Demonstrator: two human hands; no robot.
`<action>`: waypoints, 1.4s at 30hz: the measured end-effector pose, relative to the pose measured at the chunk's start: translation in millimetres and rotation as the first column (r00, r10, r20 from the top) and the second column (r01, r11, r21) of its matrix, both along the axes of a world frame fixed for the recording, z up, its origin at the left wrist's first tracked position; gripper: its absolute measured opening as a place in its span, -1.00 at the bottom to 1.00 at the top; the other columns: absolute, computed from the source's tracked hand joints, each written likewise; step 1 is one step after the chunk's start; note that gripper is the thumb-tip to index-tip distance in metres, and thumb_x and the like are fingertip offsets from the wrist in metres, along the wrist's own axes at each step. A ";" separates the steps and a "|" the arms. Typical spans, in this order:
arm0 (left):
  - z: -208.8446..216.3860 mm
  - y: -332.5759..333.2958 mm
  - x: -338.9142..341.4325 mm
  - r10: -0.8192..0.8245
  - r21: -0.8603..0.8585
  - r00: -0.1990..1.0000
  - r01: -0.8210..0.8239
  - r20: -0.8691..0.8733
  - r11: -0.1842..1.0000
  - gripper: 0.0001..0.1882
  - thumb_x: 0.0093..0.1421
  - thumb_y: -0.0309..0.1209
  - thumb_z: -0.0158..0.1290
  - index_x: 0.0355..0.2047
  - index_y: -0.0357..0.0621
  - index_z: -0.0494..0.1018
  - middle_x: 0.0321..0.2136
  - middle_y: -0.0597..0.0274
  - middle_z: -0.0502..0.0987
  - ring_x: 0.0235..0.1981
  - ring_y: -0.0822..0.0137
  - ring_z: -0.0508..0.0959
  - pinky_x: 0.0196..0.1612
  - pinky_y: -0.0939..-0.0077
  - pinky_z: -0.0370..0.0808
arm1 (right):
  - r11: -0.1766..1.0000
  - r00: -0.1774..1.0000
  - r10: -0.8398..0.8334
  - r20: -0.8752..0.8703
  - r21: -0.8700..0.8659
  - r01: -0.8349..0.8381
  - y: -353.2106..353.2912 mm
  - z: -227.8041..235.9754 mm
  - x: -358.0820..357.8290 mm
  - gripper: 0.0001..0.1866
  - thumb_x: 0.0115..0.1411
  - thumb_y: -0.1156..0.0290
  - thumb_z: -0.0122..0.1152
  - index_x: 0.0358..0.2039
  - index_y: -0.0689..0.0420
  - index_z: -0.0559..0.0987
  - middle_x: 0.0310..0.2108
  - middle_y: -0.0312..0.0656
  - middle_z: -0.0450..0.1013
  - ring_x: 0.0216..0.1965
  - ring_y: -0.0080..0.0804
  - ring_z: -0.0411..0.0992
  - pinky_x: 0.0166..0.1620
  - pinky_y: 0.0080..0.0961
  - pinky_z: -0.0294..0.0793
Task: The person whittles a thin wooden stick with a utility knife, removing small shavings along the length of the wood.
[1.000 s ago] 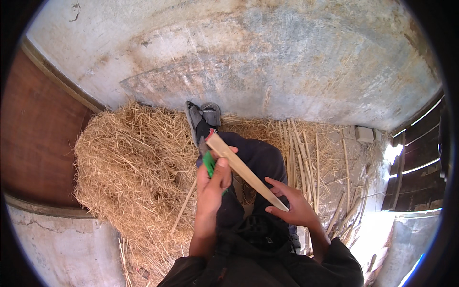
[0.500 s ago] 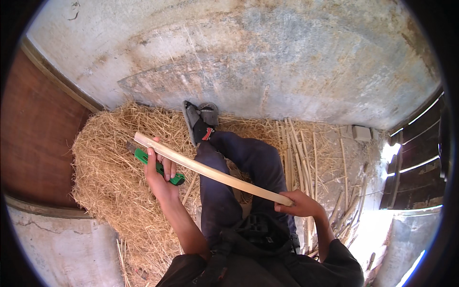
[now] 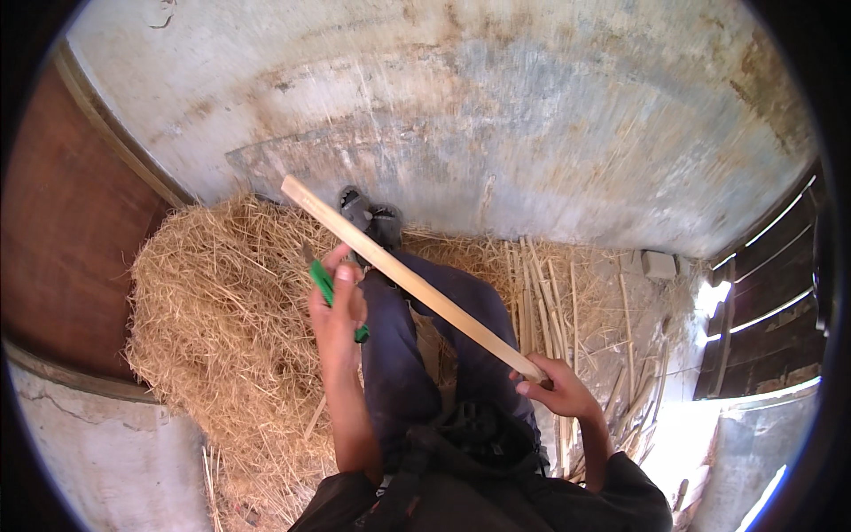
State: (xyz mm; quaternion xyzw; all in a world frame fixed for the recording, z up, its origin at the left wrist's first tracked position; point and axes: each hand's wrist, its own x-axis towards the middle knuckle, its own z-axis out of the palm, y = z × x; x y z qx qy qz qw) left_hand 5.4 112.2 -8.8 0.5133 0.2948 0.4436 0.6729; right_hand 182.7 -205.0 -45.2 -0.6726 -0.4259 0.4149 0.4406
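Observation:
A long, pale bamboo strip (image 3: 403, 277) slants across my lap, its far end up toward the wall at the left. My right hand (image 3: 558, 387) is closed round its near end. In my left hand (image 3: 339, 301) is a green utility knife (image 3: 323, 282), with a short length of blade showing at the top. The fingers of that hand are close beside the strip; whether a fingertip touches it I cannot tell. Part of the knife handle is hidden behind the palm.
A heap of straw (image 3: 222, 301) covers the floor at the left. Several thin poles (image 3: 542, 301) lie to the right of my legs. A stained wall (image 3: 496, 115) rises ahead, with a block (image 3: 659, 264) at its foot. A brown panel (image 3: 66, 239) stands at the left.
The strip's far end has swung up and to the right, so it slopes more steeply. My left hand has moved right with the knife and no longer supports the strip's end.

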 end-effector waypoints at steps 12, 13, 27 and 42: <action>18.1 -29.9 47.9 -0.437 0.340 0.894 0.443 -0.098 0.829 -0.60 0.49 -0.29 0.19 0.23 -0.19 0.46 -0.22 0.34 0.53 -0.20 0.54 0.52 -0.19 0.58 0.44 | 0.869 0.853 -0.495 0.167 0.094 0.486 -21.4 27.9 -56.6 -0.69 0.42 0.46 0.29 0.13 0.26 0.66 -0.38 -0.22 0.60 -0.36 -0.60 0.48 -0.27 -0.54 0.46; 19.2 -30.6 54.5 -0.448 0.353 0.888 0.454 -0.102 0.818 -0.61 0.48 -0.32 0.19 0.22 -0.18 0.45 -0.21 0.32 0.54 -0.17 0.53 0.54 -0.19 0.58 0.45 | 0.852 0.833 -0.523 0.180 0.130 0.507 -23.7 27.0 -59.6 -0.66 0.40 0.47 0.32 0.15 0.27 0.66 -0.36 -0.21 0.62 -0.35 -0.61 0.48 -0.26 -0.54 0.46; 9.0 2.9 181.9 -0.523 0.580 0.776 0.619 -0.352 0.529 -0.70 0.41 -0.32 0.30 -0.03 -0.16 0.44 -0.44 0.41 0.45 -0.51 0.60 0.27 -0.42 0.55 0.23 | 0.868 0.815 -0.463 0.348 -0.008 0.497 -19.8 -10.0 -16.8 -0.55 0.35 0.39 0.41 0.20 0.10 0.50 -0.36 -0.07 0.61 -0.37 -0.11 0.66 -0.29 -0.25 0.59; -42.2 6.4 218.0 -0.448 0.739 0.785 0.589 -0.428 0.327 -0.66 0.46 -0.16 0.19 0.07 -0.10 0.51 -0.26 -0.01 0.70 -0.33 -0.09 0.71 -0.28 0.14 0.60 | 0.792 0.779 -0.604 0.166 0.012 0.611 3.5 -37.9 22.9 -0.48 0.42 0.40 0.20 0.38 0.15 0.52 -0.42 -0.11 0.59 -0.38 -0.35 0.63 -0.28 -0.39 0.58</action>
